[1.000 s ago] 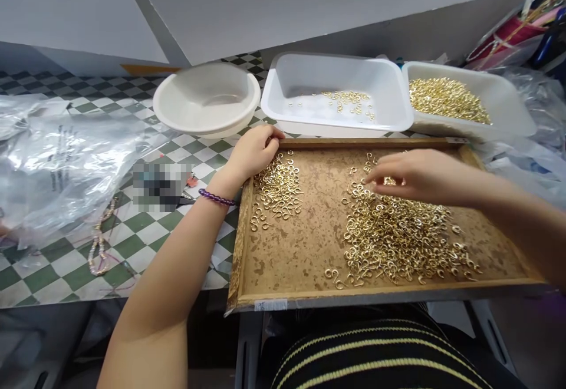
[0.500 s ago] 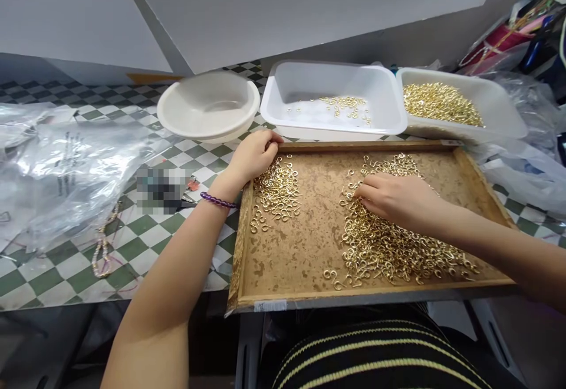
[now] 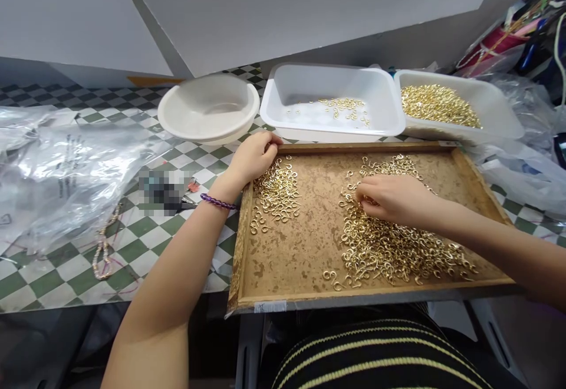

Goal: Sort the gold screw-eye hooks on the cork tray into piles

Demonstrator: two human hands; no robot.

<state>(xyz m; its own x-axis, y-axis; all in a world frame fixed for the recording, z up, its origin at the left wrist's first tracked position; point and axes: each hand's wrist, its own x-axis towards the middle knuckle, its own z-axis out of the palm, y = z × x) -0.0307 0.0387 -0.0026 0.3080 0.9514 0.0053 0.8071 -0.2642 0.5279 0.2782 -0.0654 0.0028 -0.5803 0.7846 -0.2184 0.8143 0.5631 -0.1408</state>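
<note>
A shallow wooden tray lined with cork (image 3: pixel 300 253) lies in front of me, holding two loose piles of small gold screw-eye hooks. My right hand (image 3: pixel 393 200) rests on the larger right pile (image 3: pixel 393 247), its fingertips pressed together among the hooks. I cannot tell whether they pinch any. My left hand (image 3: pixel 253 158) sits curled at the tray's far left corner, just above the smaller left pile (image 3: pixel 276 191). Its fingers are closed, and nothing shows in them. A purple beaded bracelet (image 3: pixel 219 202) circles my left wrist.
Behind the tray stand a white bowl (image 3: pixel 209 109), a white tub (image 3: pixel 331 88) with few hooks, and a white tub (image 3: pixel 502 106) full of hooks. Crumpled clear plastic (image 3: pixel 75 171) and a beaded strand (image 3: pixel 104 247) lie on the checkered tabletop (image 3: pixel 145 236).
My right hand has moved down and slightly left onto the pile since the oldest frame, then barely shifted. My left hand stays at the corner. The view has shifted slightly.
</note>
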